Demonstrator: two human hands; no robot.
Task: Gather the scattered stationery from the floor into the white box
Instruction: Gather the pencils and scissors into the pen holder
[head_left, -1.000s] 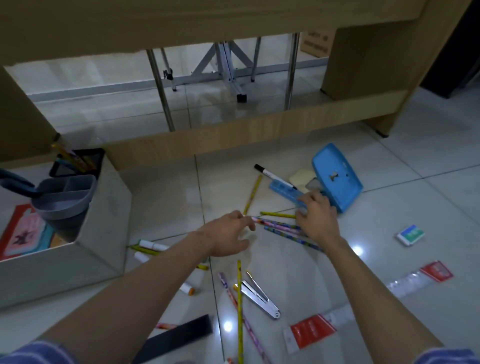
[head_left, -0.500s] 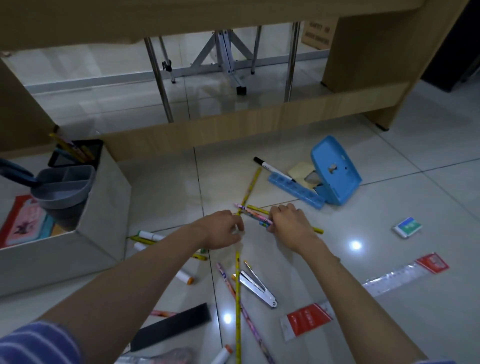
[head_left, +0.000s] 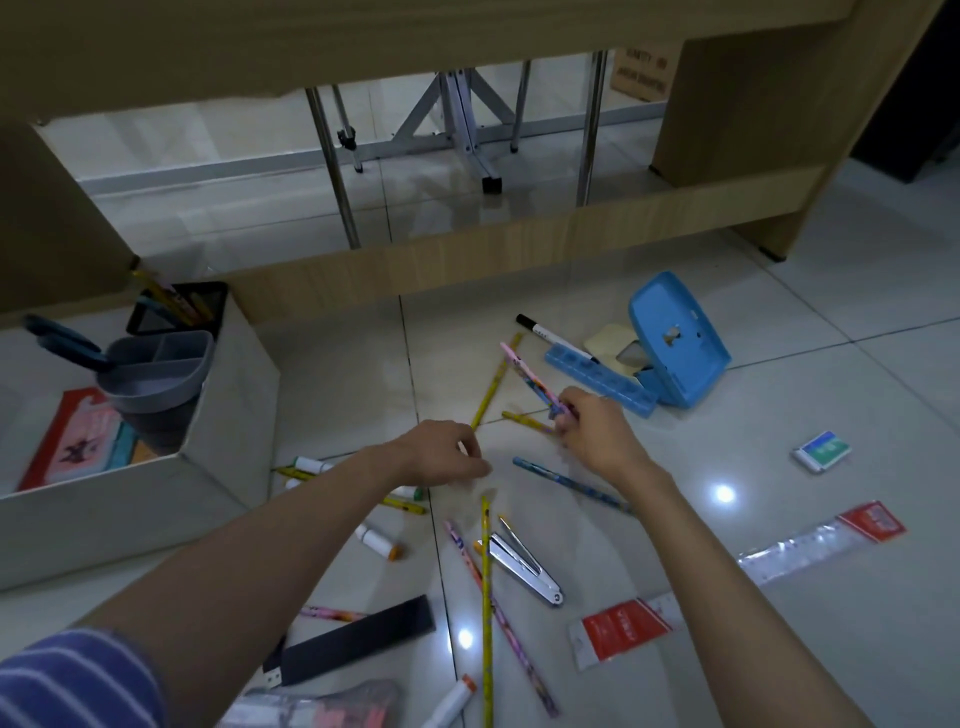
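A wooden desk (head_left: 467, 31) spans the top of the view, its lower rail crossing above a pale tiled floor (head_left: 779, 597). At the left stands the white box (head_left: 228, 415), already holding a grey divided cup (head_left: 156, 374), a black pen holder (head_left: 179, 312) with pencils, and a red booklet (head_left: 67, 441).

Two bare forearms reach forward over the floor. The right hand (head_left: 592, 431) pinches a pink patterned pencil (head_left: 530, 376) near one end, the shaft raised and tilted up toward the desk. The left hand (head_left: 441, 452) hovers low just beside it, fingers curled inward; whether it holds anything cannot be told.

A blue hole punch (head_left: 675, 353) sits beyond the right hand, touching a blue segmented tray (head_left: 597, 379), with a black marker (head_left: 556, 335) lying across the tray's far end. A clear ruler with red ends (head_left: 727, 582) lies at the lower right, and a black flat case (head_left: 358, 639) at the lower left. A metal stapler (head_left: 524, 566) lies between the forearms, beside a long yellow pencil (head_left: 486, 613). A blue pencil (head_left: 566, 480) lies under the right wrist, and a yellow pencil (head_left: 493, 389) slants between the hands. White markers (head_left: 379, 540) lie near the box. A small eraser (head_left: 823, 449) sits well apart at the right.
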